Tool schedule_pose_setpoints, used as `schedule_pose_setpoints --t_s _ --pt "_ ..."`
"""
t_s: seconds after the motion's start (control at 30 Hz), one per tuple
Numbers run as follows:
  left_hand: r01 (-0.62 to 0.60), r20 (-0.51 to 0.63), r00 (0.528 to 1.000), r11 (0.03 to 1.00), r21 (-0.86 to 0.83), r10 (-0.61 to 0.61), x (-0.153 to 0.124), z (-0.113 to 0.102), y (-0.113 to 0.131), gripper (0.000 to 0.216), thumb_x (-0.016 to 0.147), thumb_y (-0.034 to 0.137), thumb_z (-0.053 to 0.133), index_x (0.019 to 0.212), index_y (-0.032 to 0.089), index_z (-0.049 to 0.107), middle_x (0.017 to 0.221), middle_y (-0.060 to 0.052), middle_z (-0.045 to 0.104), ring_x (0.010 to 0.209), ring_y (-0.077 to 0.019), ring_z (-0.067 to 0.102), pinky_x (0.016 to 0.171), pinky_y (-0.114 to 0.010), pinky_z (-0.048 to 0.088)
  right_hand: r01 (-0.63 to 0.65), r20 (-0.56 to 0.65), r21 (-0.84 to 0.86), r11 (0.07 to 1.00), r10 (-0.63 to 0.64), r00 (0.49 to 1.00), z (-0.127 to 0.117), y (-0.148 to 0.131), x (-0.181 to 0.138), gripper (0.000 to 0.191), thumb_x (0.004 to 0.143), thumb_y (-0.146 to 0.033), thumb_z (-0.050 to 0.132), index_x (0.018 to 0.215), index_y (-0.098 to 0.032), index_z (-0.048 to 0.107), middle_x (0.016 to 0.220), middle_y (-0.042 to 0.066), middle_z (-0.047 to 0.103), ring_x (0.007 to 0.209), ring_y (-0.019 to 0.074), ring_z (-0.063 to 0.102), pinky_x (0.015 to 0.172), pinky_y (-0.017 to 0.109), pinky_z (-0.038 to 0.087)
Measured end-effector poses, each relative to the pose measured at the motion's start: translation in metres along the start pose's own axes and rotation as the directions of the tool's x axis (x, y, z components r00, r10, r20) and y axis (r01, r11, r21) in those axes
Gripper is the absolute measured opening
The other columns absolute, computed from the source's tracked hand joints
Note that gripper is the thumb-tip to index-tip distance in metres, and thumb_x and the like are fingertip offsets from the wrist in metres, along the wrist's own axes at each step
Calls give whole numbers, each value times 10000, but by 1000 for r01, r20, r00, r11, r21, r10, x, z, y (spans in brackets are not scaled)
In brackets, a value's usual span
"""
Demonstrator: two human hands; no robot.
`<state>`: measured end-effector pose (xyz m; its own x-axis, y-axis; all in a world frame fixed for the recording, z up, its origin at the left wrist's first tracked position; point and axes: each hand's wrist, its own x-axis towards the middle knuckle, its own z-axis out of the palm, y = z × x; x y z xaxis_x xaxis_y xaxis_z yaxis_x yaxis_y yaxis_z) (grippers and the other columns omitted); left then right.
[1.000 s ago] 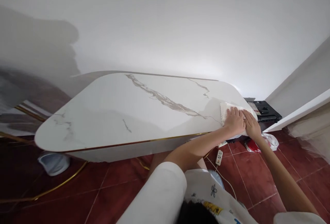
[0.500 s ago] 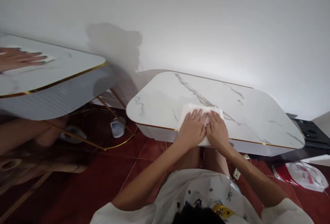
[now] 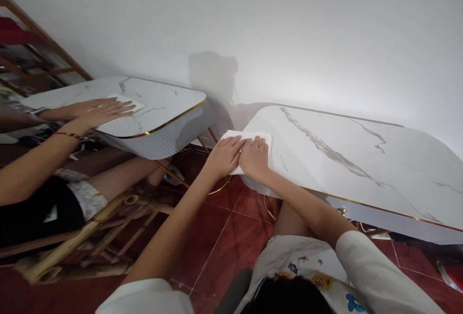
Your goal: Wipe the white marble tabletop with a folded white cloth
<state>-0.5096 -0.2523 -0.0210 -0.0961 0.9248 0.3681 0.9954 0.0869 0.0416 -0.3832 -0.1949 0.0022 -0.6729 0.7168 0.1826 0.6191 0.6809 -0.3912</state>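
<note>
A white marble-look table [image 3: 361, 159] with a gold rim stands against the white wall on the right. A folded white cloth [image 3: 249, 136] lies at its left end. My left hand [image 3: 224, 154] and my right hand [image 3: 254, 158] lie side by side on the cloth, fingers stretched flat and pressing it down at the table's left edge.
A second marble-look table [image 3: 162, 106] stands to the left, where another person's hand [image 3: 97, 110] presses a cloth on its top. Wooden frames [image 3: 87, 237] lie on the red tiled floor [image 3: 217, 237]. A wooden rack [image 3: 32, 53] leans at the far left.
Both my hands slid the cloth along the table from its right end to its left end. The view swung left, bringing the second table and the other person into sight.
</note>
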Motion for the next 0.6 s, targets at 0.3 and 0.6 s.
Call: schedule_pose_setpoints --t_s 0.3,0.6 --pt "113 0 993 987 -115 -114 99 39 -22 464 870 170 353 1278 172 575 1353 -94 565 1262 -226 492 1109 -384 368 -14 -142 -25 1000 10 990 8 40 87 406 958 -209 388 1311 -48 511 1435 262 462 1354 347 389 1077 480 292" --pt "-22 35 999 998 -53 24 175 71 -48 439 925 181 309 1318 128 496 1339 -132 554 1283 -215 456 1115 -369 332 1 -154 -39 999 -7 988 11 78 162 406 957 -190 390 1319 -48 505 1421 252 466 1326 317 386 1076 452 286"
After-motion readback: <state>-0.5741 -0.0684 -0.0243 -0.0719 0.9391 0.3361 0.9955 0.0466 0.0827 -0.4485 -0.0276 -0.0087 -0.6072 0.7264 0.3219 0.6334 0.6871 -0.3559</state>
